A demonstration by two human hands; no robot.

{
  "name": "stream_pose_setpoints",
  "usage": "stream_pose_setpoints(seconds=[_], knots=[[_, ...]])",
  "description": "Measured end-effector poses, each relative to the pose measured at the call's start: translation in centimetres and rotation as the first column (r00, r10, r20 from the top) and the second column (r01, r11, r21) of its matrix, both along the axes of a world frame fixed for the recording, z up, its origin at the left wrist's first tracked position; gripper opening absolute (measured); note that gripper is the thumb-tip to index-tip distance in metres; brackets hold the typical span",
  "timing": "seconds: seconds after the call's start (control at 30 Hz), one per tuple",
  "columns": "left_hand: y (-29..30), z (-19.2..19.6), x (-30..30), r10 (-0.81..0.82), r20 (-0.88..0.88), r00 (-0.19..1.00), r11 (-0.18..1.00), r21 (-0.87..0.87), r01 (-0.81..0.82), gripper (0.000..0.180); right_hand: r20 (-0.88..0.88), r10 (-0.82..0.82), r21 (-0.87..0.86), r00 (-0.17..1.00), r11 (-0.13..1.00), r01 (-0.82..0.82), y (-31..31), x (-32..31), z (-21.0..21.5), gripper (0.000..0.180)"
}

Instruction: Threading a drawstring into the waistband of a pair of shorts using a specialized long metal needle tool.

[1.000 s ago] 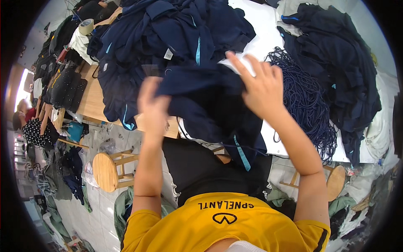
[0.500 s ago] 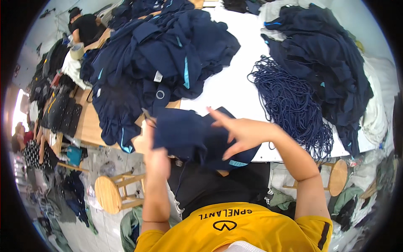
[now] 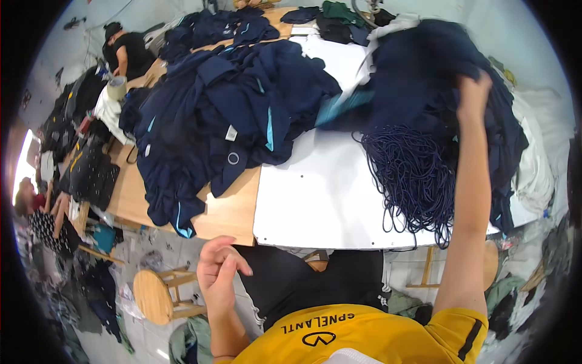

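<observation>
Right hand [image 3: 474, 91] is stretched far out over the surface [image 3: 321, 194], its fingers curled into the dark navy garment [image 3: 424, 67] that it grasps; the cloth is lifted and blurred, and it hangs above the heap of navy clothes [image 3: 503, 127] on the right side of the white board. Just below that garment lies a bundle of dark blue cords [image 3: 412, 176], its loose ends trailing over the board's near edge (the strands are too fine to tell apart). Left hand [image 3: 218, 273] hangs low, off the surface and in front of the person's body, holding nothing: its fingers are loosely bent with the thumb toward them, and it touches no cloth. It is well apart from the garment.

On the left half of the surface, where bare wood shows, spreads a large pile of navy clothing [image 3: 224, 115] with light blue stripes and a small white label; one piece droops over the near edge. A round wooden stool [image 3: 154, 294] stands on the floor below, to the left of the left hand. At the far left end another person in a black top [image 3: 127, 54] bends over the surface.
</observation>
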State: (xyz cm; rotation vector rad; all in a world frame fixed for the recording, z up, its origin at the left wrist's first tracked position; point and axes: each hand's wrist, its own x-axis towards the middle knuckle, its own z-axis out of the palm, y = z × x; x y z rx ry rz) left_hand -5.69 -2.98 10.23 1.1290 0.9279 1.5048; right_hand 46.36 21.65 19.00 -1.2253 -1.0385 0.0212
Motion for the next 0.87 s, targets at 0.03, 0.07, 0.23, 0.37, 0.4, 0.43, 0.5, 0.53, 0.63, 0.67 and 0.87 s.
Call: stream_pose_setpoints(seconds=[0.03,0.07,0.23,0.37,0.4,0.43,0.5,0.53,0.63,0.67,0.87], knots=[[-0.6,0.2,-0.3,-0.074,0.093,0.993,0.997,0.045,0.07,0.023,-0.035,-0.185,0.213,0.982,0.959,0.188,0.1,2.2,0.6,0.06],[-0.6,-0.6,-0.7,-0.118,0.004,0.993,0.957,0.266,0.113,0.025,-0.159,-0.069,0.134,0.985,0.987,0.091,-1.1,0.6,1.9,0.077],[0.0,5.7,3.5,-0.7,0.12,0.704,0.651,0.512,0.56,0.045,-0.113,0.372,-0.272,0.921,0.88,-0.389,-6.6,-7.1,2.1,0.056],[-0.8,6.5,5.2,-0.772,0.219,0.597,0.566,0.665,0.487,0.032,0.158,0.656,-0.487,0.738,0.702,-0.52,-7.5,-13.2,0.9,0.042],[-2.1,4.8,6.1,-0.743,0.212,0.635,0.585,0.668,0.461,0.032,0.121,0.731,-0.491,0.672,0.632,-0.599,-7.2,-14.4,0.4,0.039],[-3.1,2.6,6.9,-0.741,0.306,0.598,0.618,0.659,0.429,0.038,0.112,0.753,-0.519,0.648,0.601,-0.608,-7.3,-16.4,0.2,0.037],[-2.1,4.1,5.1,-0.778,0.19,0.599,0.556,0.654,0.514,0.034,0.248,0.807,-0.591,0.536,0.565,-0.576,-7.0,-19.6,-0.3,0.031],[-2.4,3.4,4.9,-0.769,0.07,0.636,0.516,0.654,0.553,0.035,0.389,0.823,-0.613,0.414,0.567,-0.551,-6.9,-21.1,-0.4,0.029],[-3.2,-0.7,5.9,-0.849,-0.147,0.507,0.334,0.594,0.732,0.055,0.412,0.888,-0.713,0.206,0.454,-0.535,-5.3,-26.3,-2.2,0.033],[-3.2,-2.2,5.3,-0.835,-0.173,0.522,0.336,0.591,0.733,0.055,0.318,0.929,-0.78,0.187,0.369,-0.505,-5.5,-28.5,-1.9,0.034],[-1.0,-1.6,-2.0,-0.454,0.379,0.807,0.887,0.279,0.368,0.047,0.104,0.964,-0.76,-0.246,-0.083,-0.645,-3.7,-39.3,-3.7,0.037]])
